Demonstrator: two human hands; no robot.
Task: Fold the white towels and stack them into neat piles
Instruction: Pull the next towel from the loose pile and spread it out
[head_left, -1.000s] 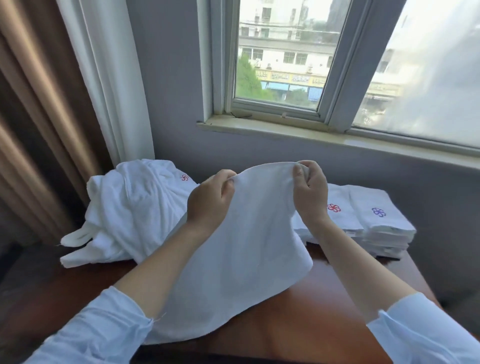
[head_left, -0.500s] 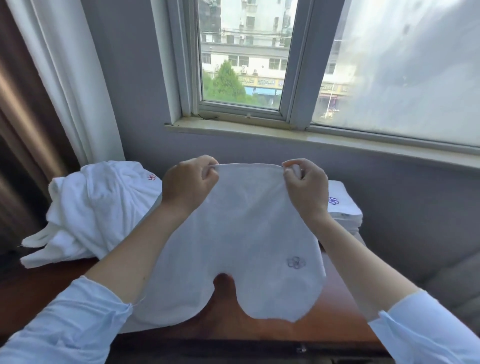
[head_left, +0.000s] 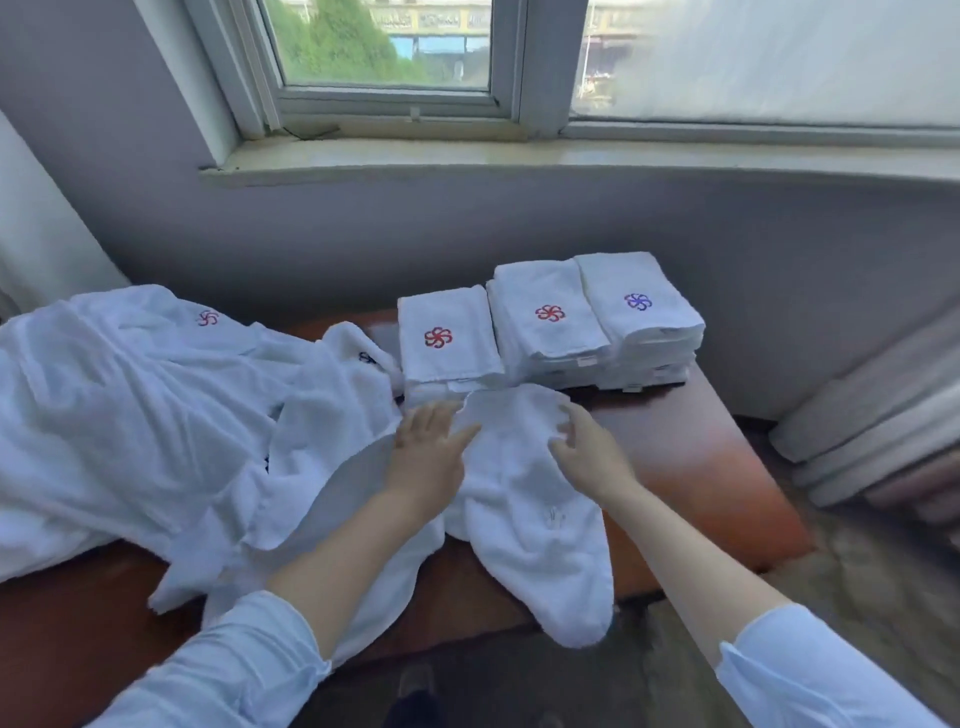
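A white towel (head_left: 524, 499) lies spread on the brown table (head_left: 696, 467), its near end hanging over the front edge. My left hand (head_left: 428, 452) rests flat on its left part with fingers straight. My right hand (head_left: 584, 447) hovers over or touches its far right corner, fingers loosely spread. Behind them stand three stacks of folded towels: a low one with a red flower logo (head_left: 444, 343), a taller one with a red logo (head_left: 545, 317) and one with a blue logo (head_left: 636, 306). A heap of unfolded white towels (head_left: 145, 405) fills the table's left side.
A grey wall and window sill (head_left: 467, 156) run behind the table. Folded pale fabric or cushions (head_left: 878, 426) lie on the floor at the right. A curtain (head_left: 31, 228) hangs at the far left. My shoe (head_left: 415, 686) shows below the table's front edge.
The towel that both hands held up by its top edge has been laid down on the table. Both hands have let go and now lie open on it. The camera tilted downward.
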